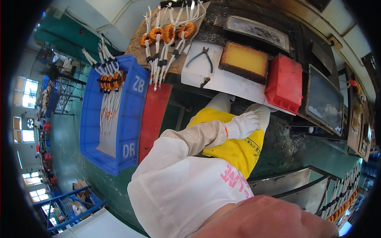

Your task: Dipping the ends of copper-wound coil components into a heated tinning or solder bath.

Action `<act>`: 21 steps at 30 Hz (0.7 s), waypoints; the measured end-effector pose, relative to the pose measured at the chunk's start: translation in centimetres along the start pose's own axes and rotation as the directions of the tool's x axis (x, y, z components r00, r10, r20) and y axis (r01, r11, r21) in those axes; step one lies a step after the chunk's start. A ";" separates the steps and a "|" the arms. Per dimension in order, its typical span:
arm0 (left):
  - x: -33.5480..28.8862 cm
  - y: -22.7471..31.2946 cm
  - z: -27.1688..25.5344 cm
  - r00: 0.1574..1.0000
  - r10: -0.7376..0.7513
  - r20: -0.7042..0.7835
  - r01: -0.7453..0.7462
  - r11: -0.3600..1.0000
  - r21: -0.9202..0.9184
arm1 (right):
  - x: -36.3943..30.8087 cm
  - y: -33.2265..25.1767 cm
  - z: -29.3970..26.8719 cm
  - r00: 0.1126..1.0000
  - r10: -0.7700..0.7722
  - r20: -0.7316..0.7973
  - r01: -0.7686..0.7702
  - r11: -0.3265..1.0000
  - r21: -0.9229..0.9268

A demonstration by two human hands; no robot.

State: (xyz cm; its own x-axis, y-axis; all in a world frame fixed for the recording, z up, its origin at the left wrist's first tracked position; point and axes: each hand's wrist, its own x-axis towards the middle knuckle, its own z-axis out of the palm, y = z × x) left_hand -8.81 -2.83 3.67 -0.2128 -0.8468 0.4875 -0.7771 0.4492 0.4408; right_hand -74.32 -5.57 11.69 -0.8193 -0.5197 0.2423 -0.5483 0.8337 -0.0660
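Note:
My left hand, in a white knit glove with an orange cuff edge, rests across my lap over a yellow apron, near my right knee. Its fingers lie loosely on the leg and apron, and no object shows in them. My right hand is out of sight. In front of my knees is the worktable with a white sheet. On it lie green-handled cutting pliers, jaws pointing away and handles spread. Beside them sit a dark-framed tray of yellow material and an upturned red plastic bin.
Copper-wound ring coils with white-sleeved leads lie at the table's far left. A blue crate at my left holds more coils, beside a red board. Grey-surfaced trays stand behind and right. A metal-framed rack is at lower right.

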 end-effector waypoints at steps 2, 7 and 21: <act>-0.1 -0.9 -1.4 0.999 -0.003 -0.039 0.003 1.000 -0.004 | -0.5 -1.4 5.0 0.982 -0.103 0.160 0.052 0.954 0.296; -1.2 -3.3 -5.2 0.992 -0.105 0.071 0.103 0.994 0.026 | -16.4 -16.8 11.9 -0.018 -0.989 0.149 -0.698 0.119 0.707; -8.7 -7.0 -11.4 0.898 -0.435 -0.068 0.440 0.894 0.086 | -47.6 -28.6 4.5 -0.441 -0.806 0.395 -0.857 0.509 0.083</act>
State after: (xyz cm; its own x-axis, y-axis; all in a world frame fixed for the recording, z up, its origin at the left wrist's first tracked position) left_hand 5.25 4.68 4.97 0.1871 -0.9364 0.2968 -0.8393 0.0046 0.5436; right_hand -20.39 -5.49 -2.32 0.7368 -0.5166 -0.4361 0.4085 0.8542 -0.3217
